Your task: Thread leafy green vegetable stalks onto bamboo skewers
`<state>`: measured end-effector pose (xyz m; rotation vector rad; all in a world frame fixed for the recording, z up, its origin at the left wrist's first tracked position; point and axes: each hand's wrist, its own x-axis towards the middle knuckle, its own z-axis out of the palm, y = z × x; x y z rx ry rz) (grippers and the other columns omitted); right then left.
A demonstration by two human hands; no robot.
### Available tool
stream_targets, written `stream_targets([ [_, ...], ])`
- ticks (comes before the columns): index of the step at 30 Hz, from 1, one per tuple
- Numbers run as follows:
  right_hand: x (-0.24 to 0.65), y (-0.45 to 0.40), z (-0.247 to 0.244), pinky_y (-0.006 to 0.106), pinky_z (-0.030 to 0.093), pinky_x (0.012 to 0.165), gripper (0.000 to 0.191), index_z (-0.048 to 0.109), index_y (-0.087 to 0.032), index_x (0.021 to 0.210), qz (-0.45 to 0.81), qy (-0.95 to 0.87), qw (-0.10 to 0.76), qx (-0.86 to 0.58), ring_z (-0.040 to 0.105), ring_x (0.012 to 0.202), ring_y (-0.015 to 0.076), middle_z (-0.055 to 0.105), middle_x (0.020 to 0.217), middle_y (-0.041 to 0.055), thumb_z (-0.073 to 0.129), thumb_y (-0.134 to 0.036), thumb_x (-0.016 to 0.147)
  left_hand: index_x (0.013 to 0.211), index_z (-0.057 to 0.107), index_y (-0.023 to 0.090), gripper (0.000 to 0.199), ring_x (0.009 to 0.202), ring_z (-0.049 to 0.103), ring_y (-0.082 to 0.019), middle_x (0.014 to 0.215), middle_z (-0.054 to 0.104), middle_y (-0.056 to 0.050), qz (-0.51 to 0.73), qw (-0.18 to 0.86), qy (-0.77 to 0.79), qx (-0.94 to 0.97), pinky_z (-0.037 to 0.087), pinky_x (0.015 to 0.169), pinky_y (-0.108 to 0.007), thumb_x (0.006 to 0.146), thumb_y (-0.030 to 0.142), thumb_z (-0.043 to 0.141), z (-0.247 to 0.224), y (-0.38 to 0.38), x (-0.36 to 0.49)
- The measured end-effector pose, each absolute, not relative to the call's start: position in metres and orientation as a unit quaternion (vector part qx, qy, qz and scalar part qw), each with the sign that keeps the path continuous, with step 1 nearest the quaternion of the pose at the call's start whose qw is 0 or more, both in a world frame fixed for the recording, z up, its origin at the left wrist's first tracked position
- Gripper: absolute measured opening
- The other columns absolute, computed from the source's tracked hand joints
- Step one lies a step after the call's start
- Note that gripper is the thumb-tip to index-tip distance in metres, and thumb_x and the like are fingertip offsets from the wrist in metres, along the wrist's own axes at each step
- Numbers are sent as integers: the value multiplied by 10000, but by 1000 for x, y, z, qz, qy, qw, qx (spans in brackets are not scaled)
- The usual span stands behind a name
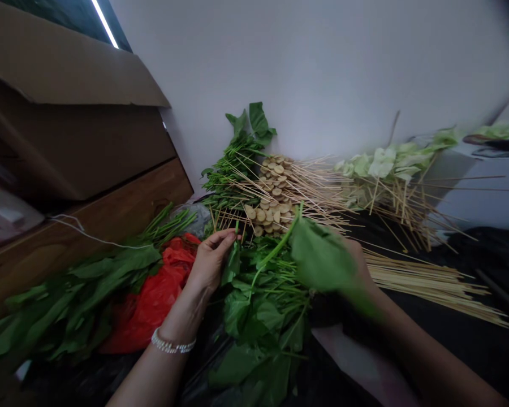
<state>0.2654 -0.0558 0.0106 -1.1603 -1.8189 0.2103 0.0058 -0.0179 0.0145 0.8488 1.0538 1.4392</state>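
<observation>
My left hand (214,257), with a beaded bracelet on the wrist, pinches a short green stem whose leaf hangs below the fingers. My right hand (356,263) is partly hidden behind a large green leaf (320,254), which it holds; the leaf's long stem reaches left. Leaf and hand are blurred. Between and below the hands lies a pile of leafy greens (271,316). Just beyond are skewers of round pale slices (275,192), and behind them to the left stands a bundle of green stems (233,169).
A red plastic bag (161,288) and more leafy greens (80,288) lie left, beside a cardboard box (89,141). Bare wooden sticks (432,282) lie right, below skewered pale green leaves (390,161). A white wall rises behind.
</observation>
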Motion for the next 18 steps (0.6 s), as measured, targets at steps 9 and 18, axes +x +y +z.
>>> stream_targets([
  [9, 236, -69, 0, 304, 544, 813, 296, 655, -177, 1103, 69, -821, 393, -408, 699, 905, 190, 736, 1029, 76, 395, -179, 961, 777, 768, 176, 306, 583, 656, -112, 678, 751, -8, 574, 574, 435, 390, 509, 605, -214, 521, 267, 909, 15, -26, 13],
  [18, 235, -68, -6, 324, 543, 857, 307, 665, -187, 1104, 60, -813, 385, -433, 697, 923, 192, 734, 1018, 78, 396, -173, 957, 772, 775, 174, 279, 614, 671, -126, 713, 760, -24, 570, 570, 432, 405, 518, 624, -221, 541, 266, 900, 14, -27, 12],
])
